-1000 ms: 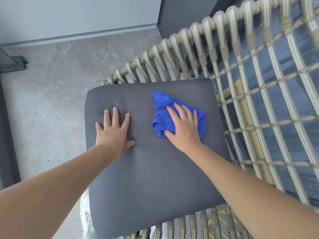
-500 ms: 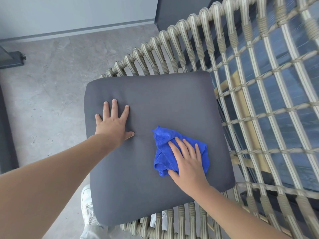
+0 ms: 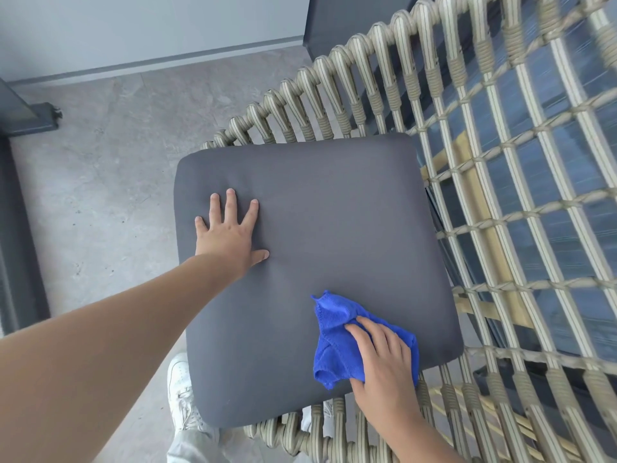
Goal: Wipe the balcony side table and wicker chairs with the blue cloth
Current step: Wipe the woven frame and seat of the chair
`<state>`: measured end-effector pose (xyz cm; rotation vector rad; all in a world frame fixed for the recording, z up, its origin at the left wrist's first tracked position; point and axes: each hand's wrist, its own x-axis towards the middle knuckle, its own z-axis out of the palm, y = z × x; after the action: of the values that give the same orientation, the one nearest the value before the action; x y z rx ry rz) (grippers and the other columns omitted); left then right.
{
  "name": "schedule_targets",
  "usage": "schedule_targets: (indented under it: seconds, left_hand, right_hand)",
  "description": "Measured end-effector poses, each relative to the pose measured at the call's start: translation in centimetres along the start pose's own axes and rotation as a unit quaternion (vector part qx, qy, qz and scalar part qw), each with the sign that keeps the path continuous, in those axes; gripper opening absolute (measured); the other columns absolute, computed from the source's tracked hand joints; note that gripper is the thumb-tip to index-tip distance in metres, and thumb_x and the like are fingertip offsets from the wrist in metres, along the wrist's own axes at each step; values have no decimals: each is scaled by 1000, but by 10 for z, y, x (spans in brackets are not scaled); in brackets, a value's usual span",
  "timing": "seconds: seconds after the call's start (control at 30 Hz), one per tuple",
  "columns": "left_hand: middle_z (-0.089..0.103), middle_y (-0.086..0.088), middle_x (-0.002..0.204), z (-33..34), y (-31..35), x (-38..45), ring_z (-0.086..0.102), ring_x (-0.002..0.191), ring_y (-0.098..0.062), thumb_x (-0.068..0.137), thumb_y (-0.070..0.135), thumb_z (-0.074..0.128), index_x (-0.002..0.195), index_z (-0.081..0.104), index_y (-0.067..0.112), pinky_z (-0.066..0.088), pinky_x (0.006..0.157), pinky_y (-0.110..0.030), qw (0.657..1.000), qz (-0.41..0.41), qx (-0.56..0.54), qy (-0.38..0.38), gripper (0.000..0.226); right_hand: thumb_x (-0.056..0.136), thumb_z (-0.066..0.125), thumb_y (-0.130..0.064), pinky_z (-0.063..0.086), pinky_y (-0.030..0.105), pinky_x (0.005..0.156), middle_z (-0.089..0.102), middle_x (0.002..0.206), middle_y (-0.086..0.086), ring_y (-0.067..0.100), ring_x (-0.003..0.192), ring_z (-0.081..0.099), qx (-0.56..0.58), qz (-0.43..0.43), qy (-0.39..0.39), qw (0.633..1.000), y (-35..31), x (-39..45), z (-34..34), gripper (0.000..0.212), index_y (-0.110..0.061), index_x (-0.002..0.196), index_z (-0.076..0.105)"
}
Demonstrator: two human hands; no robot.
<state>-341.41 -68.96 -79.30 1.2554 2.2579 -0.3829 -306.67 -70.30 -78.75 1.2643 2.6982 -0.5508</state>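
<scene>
Pressing flat-fingered on the blue cloth (image 3: 337, 342), the right hand (image 3: 384, 359) has dragged it from the cushion's (image 3: 334, 208) far middle to its near right corner while the left hand (image 3: 228, 232) stays spread flat, an empty grip, so one wiping pass on this wicker chair (image 3: 500, 162) looks nearly complete.

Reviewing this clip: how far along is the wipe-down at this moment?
In hand: the right hand presses the blue cloth on the grey seat cushion near its front right corner, while the left hand lies flat on the cushion. Nothing shows as finished; cleaned areas cannot be told apart. Left: the wicker chair frame is untouched by the cloth, and the side table is out of view.
</scene>
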Motion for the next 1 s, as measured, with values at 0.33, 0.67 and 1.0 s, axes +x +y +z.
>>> schedule_targets:
  seconds: [0.33,0.67,1.0]
  left_hand:
    - [-24,-13,168,3,3,0,-17,156,-41,95,71,49,162,-16,31,17,123,-60,1000,3,10,-4,101]
    - [-27,-14,167,5,6,7,-19,155,-42,97,70,46,161,-20,30,15,123,-61,1000,6,17,-2,100]
    - [-28,-15,167,2,2,6,-20,155,-42,97,68,49,161,-19,29,15,123,-63,1000,6,2,-11,101]
  right_hand:
    - [80,73,1,48,44,96,61,127,-10,20,112,56,166,5,146,975,-15,134,-70,55,-21,129,62]
    - [87,65,-18,46,50,97,58,133,0,32,126,51,82,10,60,995,-62,334,-102,46,-22,133,56]
    - [96,59,-44,12,62,124,14,170,0,33,156,11,-73,8,-46,996,-75,317,-62,79,-29,162,19]
